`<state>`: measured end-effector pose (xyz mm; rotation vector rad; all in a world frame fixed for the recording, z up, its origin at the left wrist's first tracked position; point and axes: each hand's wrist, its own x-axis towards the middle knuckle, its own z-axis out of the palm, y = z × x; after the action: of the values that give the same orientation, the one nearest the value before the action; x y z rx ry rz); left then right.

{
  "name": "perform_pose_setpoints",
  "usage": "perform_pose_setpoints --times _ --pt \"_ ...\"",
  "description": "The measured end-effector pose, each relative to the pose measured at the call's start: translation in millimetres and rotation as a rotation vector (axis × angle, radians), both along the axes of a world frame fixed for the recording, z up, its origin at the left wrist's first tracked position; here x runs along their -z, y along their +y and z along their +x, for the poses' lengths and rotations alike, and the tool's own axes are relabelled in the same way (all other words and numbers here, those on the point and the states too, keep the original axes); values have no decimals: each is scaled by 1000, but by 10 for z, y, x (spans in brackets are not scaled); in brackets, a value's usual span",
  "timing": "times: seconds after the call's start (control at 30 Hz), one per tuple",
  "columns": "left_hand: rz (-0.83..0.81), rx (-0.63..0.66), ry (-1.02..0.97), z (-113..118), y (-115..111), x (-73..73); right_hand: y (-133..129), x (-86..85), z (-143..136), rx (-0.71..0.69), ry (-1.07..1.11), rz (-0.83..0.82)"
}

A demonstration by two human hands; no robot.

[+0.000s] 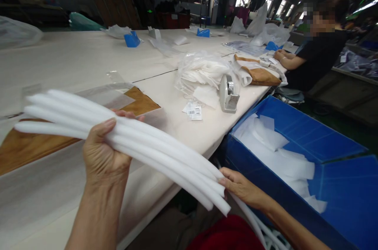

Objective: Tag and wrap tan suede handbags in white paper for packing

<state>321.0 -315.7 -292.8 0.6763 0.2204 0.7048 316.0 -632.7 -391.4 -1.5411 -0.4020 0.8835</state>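
Several long white foam rods [153, 145] lie bundled across my view, above the table's near edge. My left hand [108, 145] is wrapped around the middle of the bundle, thumb on top. At the bundle's right end, my right hand [236, 185] pinches the end of a rod between thumb and fingers. Under the rods' left part, a folded brown garment [141, 100] with white sheet material lies on the table. More white rods [251, 218] hang down below my right hand, partly hidden by my forearm.
A blue bin [339, 136] with white sheets [274, 155] stands at the right. On the white table [73, 57] are a tape dispenser [229, 94], paper tags [193, 111], a plastic bag of white pieces [203, 71] and blue holders [132, 39]. A co-worker [319, 45] stands at the far right.
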Motion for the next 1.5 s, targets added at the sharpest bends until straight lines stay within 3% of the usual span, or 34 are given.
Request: perform_pose_setpoints --times 0.1,0.2,0.3,0.4,0.5,0.57,0.67,0.7,0.8,0.9,0.97,1.1,1.27,1.5 --pt "4 -21 -5 15 24 -20 -23 -30 -61 11 16 4" --pt "13 -46 -8 13 -45 -27 44 19 -68 36 -131 -89" --pt "-6 -45 6 -26 -142 -58 138 219 3 339 -173 -151" --pt "-36 -7 -55 -111 -93 -160 79 456 113 715 96 -116" --pt "23 -92 -236 -229 41 -272 -147 497 235 812 161 -104" --pt "90 -104 -188 -291 2 -272 -252 340 360 814 92 -90" --pt "69 161 60 -273 -356 -103 -130 -154 600 764 -151 -41" --pt "42 260 106 -241 -520 -22 -11 -361 670 721 -239 -10" --pt "-29 401 143 -158 -957 172 475 -946 790 547 -466 136" --pt "-31 454 147 -168 -1174 229 951 -1291 796 405 -630 202" --pt "-22 478 159 -209 -1213 228 1181 -1369 775 336 -693 206" --pt "-10 465 205 -265 -1175 239 1429 -1351 724 277 -752 228" --pt "13 485 219 -247 -1082 246 1523 -1355 640 308 -816 187" --pt "51 328 195 -125 -1152 252 1568 -1349 643 117 -1008 -30"
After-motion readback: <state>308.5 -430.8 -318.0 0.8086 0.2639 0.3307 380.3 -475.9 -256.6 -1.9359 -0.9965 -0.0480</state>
